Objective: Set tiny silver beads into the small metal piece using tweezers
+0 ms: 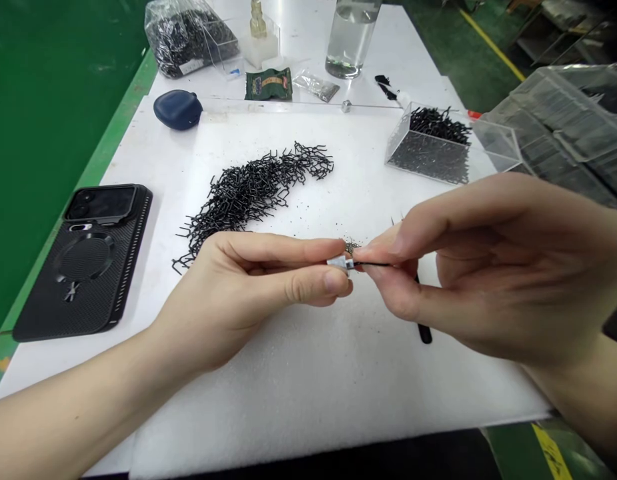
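My left hand [261, 283] pinches a tiny silver metal piece [339, 263] between thumb and forefinger. My right hand [493, 267] pinches a thin black wire part [373, 265] whose tip meets the silver piece. Both hands hover over a white foam sheet [308, 373]. A black tool [424, 330] lies under my right hand, partly hidden. A heap of black wire clips [253, 193] lies on the sheet just behind my left hand. A few tiny silver pieces [351, 245] lie behind my fingertips.
A black phone [85, 260] lies at the left edge. A clear tilted box with black clips [431, 143] stands at right. Behind are a dark blue case [178, 109], a bag of clips [181, 37], a green packet [268, 85] and a water bottle [351, 37]. Clear trays [573, 127] are stacked at far right.
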Tool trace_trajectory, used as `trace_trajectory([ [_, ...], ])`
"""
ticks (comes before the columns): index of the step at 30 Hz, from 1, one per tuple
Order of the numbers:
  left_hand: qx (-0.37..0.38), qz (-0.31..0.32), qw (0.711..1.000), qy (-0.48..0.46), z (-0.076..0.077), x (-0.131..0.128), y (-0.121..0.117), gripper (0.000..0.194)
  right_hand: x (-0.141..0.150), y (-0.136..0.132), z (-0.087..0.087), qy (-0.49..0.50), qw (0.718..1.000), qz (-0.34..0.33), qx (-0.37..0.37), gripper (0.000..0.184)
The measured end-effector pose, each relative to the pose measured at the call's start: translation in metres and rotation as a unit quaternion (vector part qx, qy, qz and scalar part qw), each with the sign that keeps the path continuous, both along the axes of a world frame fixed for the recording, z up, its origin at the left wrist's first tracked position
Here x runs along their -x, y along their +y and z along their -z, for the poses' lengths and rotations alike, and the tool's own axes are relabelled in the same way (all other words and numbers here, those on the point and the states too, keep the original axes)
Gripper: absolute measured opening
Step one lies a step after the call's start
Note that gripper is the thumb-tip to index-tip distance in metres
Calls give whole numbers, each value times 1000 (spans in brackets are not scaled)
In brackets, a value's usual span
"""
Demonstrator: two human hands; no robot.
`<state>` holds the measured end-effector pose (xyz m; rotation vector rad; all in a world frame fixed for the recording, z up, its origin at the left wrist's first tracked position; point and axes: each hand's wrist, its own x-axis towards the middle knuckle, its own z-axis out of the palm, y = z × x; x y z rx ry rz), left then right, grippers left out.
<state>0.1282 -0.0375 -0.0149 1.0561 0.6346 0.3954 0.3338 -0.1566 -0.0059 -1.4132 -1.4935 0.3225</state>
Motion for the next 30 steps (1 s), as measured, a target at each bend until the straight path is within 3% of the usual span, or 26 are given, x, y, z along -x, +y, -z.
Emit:
trace_trajectory([
  [30,15,-7,1000,-11,-2,1,-2,21,-6,2,3,-19,999,-9,-33,21],
])
